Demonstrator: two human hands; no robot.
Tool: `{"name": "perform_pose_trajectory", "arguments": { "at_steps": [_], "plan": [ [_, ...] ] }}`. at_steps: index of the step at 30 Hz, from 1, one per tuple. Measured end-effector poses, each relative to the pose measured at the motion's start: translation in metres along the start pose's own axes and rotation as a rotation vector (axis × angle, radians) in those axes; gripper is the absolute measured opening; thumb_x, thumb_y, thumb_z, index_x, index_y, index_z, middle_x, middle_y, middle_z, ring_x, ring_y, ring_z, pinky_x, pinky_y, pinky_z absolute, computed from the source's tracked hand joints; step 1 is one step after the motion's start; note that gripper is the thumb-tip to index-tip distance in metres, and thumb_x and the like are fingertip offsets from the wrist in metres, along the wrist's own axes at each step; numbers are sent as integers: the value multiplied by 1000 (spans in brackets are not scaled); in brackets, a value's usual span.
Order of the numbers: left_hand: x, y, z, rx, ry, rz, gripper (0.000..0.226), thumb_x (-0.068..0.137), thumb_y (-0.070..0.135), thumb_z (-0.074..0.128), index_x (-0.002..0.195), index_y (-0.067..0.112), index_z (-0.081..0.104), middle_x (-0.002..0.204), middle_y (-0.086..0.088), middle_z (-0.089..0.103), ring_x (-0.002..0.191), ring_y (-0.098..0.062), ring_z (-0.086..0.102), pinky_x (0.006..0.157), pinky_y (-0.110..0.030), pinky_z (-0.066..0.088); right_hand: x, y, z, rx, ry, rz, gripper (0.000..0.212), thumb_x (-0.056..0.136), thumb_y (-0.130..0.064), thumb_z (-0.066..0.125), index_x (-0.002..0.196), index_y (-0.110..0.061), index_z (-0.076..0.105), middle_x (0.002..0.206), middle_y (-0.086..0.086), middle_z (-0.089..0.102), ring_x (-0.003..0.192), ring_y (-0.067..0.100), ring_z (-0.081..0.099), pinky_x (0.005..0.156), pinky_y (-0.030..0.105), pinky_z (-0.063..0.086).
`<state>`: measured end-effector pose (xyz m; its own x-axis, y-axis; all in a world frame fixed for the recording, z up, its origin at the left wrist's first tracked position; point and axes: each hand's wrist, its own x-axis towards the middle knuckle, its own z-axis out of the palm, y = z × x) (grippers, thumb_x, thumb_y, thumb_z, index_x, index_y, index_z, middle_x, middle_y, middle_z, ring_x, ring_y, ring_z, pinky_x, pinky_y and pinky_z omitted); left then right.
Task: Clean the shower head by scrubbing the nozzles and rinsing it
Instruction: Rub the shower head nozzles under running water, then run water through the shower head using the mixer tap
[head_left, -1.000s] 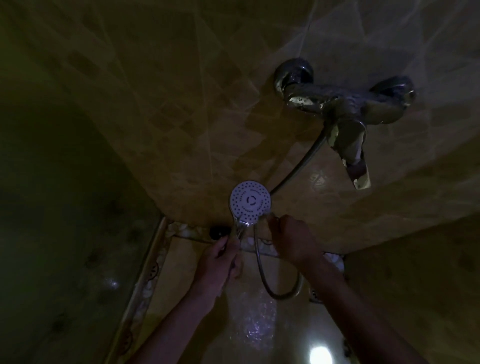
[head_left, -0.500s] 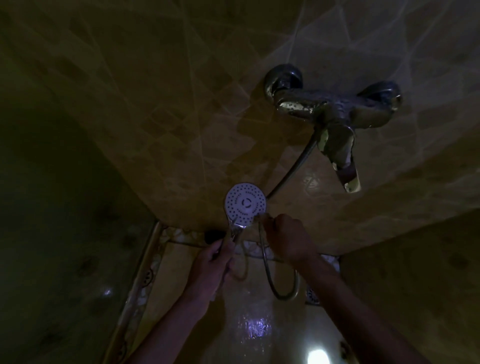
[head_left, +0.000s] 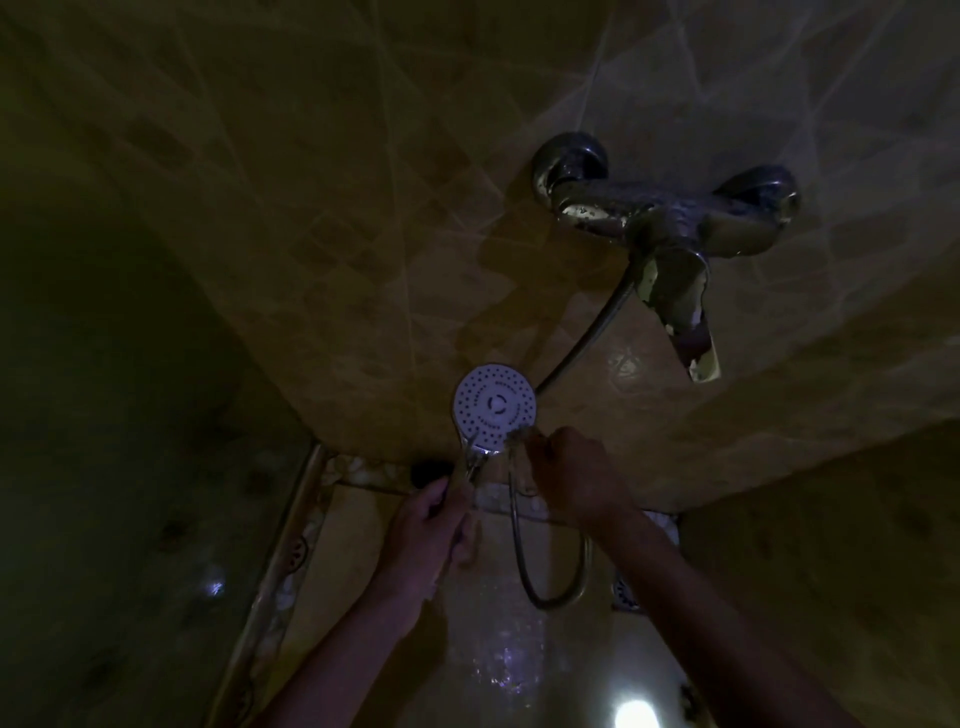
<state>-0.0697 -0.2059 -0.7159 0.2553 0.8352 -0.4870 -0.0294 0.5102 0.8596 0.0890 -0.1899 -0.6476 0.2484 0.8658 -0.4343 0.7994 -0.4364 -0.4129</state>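
White head (head_left: 494, 406) faces us; left hand (head_left: 427, 535) grips its handle, right hand (head_left: 571, 475) pinches a scrubber (head_left: 518, 435) at the near-right nozzles. Scrubbing underway, we judge; rinsing remains.

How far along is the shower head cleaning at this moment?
Scrubbing is in hand: the left hand holds the shower head by its handle, and the right hand works a small scrubber at the face's lower edge. No water visibly flows, so rinsing looks still to come.
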Motion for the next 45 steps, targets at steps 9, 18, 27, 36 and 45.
{"name": "perform_pose_trajectory", "arguments": {
  "at_steps": [9, 18, 27, 36, 45],
  "plan": [
    [-7, 1, -1, 19, 5, -4, 29, 96, 23, 52, 92, -5, 55, 61, -10, 44, 40, -11, 37, 38, -21, 28, -9, -17, 1, -33, 24, -181, 36, 103, -24, 37, 84, -6, 61, 105, 24, 65, 101, 38, 61, 74, 34, 38],
    [-12, 1, -5, -22, 8, 29, 20, 96, 17, 50, 83, 4, 56, 59, -10, 43, 37, -9, 35, 34, -19, 27, -22, 2, 5, -6, 6, -41, 41, 103, -32, 34, 86, -4, 59, 111, 23, 63, 106, 34, 59, 72, 30, 36],
    [-17, -4, -9, 33, 21, 10, 19, 95, 22, 53, 85, 8, 59, 56, -3, 48, 36, -7, 37, 35, -19, 27, -17, -25, -6, 57, 25, -36, 39, 103, -27, 33, 109, 2, 59, 113, 24, 62, 107, 36, 58, 79, 32, 41],
    [-22, 16, -5, 63, 31, 15, 29, 95, 27, 53, 85, 0, 58, 56, -8, 46, 38, -13, 36, 39, -22, 25, -22, 16, -24, 99, 167, 61, 53, 96, -50, 42, 85, -2, 63, 92, 22, 70, 91, 35, 66, 70, 31, 46],
    [-35, 59, 16, 48, 8, 44, 28, 95, 28, 53, 76, 9, 56, 56, -7, 46, 38, -12, 36, 39, -23, 25, -30, 9, -94, -61, 370, 38, 42, 97, -37, 48, 96, 2, 65, 100, 27, 65, 94, 40, 63, 65, 28, 37]
  ]
}}
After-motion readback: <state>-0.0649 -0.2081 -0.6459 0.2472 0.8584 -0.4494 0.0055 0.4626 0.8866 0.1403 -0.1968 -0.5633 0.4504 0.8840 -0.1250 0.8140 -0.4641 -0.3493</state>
